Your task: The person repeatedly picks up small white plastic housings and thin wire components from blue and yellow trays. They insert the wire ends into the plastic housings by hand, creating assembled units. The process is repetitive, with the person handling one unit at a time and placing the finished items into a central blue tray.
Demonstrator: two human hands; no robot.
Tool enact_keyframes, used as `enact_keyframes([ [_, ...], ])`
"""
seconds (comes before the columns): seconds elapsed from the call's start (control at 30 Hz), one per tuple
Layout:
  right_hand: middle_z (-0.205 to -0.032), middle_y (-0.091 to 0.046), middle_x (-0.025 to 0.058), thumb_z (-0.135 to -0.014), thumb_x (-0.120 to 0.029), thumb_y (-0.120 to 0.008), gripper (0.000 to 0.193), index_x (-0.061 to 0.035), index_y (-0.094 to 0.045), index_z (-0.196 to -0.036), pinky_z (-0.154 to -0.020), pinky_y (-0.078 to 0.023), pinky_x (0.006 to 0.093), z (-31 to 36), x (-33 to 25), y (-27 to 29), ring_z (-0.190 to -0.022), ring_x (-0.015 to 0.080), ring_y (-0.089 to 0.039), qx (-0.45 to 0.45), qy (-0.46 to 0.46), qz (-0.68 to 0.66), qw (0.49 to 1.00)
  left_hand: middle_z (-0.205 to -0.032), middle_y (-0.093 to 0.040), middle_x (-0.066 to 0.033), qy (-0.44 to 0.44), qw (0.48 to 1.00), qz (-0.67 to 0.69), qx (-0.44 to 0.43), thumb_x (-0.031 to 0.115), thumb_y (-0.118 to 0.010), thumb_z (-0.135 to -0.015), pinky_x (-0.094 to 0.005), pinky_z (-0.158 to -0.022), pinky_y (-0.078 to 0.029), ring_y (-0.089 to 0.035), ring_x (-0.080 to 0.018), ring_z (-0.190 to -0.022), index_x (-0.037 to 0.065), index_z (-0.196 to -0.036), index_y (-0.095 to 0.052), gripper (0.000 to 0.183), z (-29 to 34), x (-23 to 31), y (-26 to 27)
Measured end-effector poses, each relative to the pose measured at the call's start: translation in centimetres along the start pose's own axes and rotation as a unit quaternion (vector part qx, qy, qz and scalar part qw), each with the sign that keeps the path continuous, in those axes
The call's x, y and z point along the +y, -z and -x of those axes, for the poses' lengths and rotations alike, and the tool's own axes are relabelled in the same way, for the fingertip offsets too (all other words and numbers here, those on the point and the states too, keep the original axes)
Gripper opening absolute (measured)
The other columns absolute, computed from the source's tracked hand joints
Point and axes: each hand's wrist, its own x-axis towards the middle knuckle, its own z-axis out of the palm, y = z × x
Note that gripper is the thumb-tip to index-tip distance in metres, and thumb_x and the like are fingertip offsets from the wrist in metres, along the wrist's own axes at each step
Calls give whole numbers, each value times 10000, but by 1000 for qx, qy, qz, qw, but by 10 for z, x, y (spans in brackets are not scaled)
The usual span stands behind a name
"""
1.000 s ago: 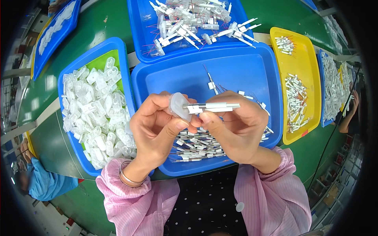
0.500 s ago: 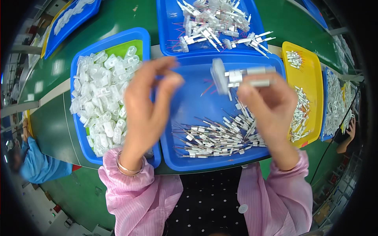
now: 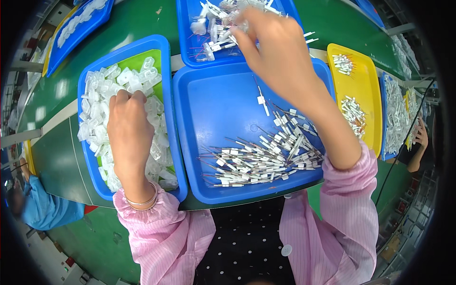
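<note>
My left hand (image 3: 129, 128) is over the left blue tray (image 3: 166, 71), its fingers curled down at a clear plastic housing (image 3: 136, 84) among a heap of similar ones; the fingertips are partly hidden. My right hand (image 3: 278, 54) reaches over the far blue tray (image 3: 187, 52), thumb and forefinger apart, just above a pile of assemblies (image 3: 221, 40) made of clear housings with white leads and thin red wires. Below my right forearm, the middle blue tray (image 3: 213, 99) holds many white wired parts (image 3: 266, 164). One such part (image 3: 261, 100) lies apart from that pile.
To the right stands a yellow tray (image 3: 332, 85) with two groups of small white parts. Another blue tray (image 3: 387, 118) with clear pieces is beyond it, near another person's hand (image 3: 420, 133). A person in blue (image 3: 52, 204) is at the far left.
My right hand has carried an assembly from above the middle tray to the far tray and its fingers have loosened. My left hand has moved left and down onto the clear housings.
</note>
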Motion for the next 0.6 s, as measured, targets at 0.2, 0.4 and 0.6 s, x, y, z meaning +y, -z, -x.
enact_keyframes([
  [0.2,-707,-569,204,-720,-102,-589,146,31,-549,-675,-563,-480,435,76,-10,22,-630,352,-588,-278,-132,56,950,-766,-546,-171,-13,999,-11,28,-81,-544,-668,-404,-649,-427,-511,-337,-743,-44,-806,-532,144,-3,1,0],
  [0.4,-703,-570,146,-721,-118,-620,149,18,-562,-703,-551,-464,417,89,2,1,-699,304,-595,-235,-196,13,952,-794,-601,-123,39,939,317,125,-15,-564,-770,-315,-554,-460,-603,-223,-717,-46,-879,-534,117,-12,17,-1],
  [0.6,-681,-594,82,-744,-50,-649,71,-1,-598,-754,-488,-422,278,76,-20,29,-590,175,-597,-80,-202,-294,931,-829,-627,-133,128,689,709,-74,57,-532,-858,-195,-497,-442,-593,-117,-615,-24,-971,-547,140,-2,53,6],
])
